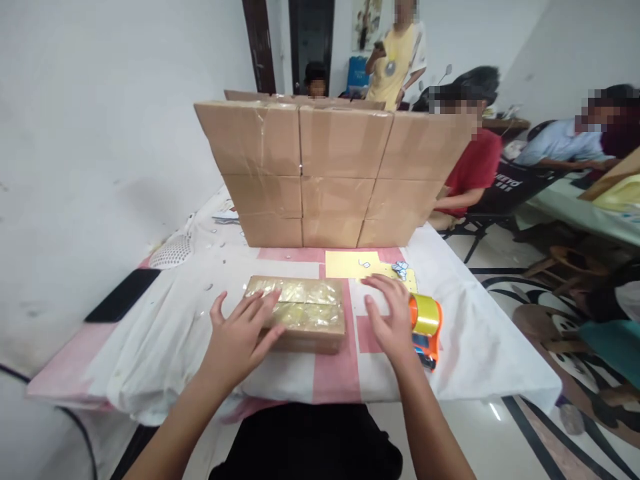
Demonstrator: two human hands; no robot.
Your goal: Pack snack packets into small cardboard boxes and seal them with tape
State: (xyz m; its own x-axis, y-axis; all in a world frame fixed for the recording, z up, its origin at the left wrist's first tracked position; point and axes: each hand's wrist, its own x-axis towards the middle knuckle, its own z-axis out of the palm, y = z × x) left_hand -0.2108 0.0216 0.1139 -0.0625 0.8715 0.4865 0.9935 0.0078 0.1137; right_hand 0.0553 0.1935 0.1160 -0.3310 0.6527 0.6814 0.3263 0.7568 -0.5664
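Observation:
A small cardboard box (pixel 305 313), its top covered in shiny clear tape, lies on the table in front of me. My left hand (pixel 240 333) rests with fingers spread on the box's left end. My right hand (pixel 393 317) hovers open just right of the box, fingers stretched out, holding nothing. Right beside that hand lies an orange tape dispenser (pixel 426 330) with a yellowish roll.
A wall of stacked cardboard boxes (pixel 330 173) stands at the table's far side. A yellow sheet (pixel 350 265) with small paper bits lies before it. A black phone (pixel 123 293) and white mesh cover (pixel 173 251) sit left. Several people sit or stand behind and right.

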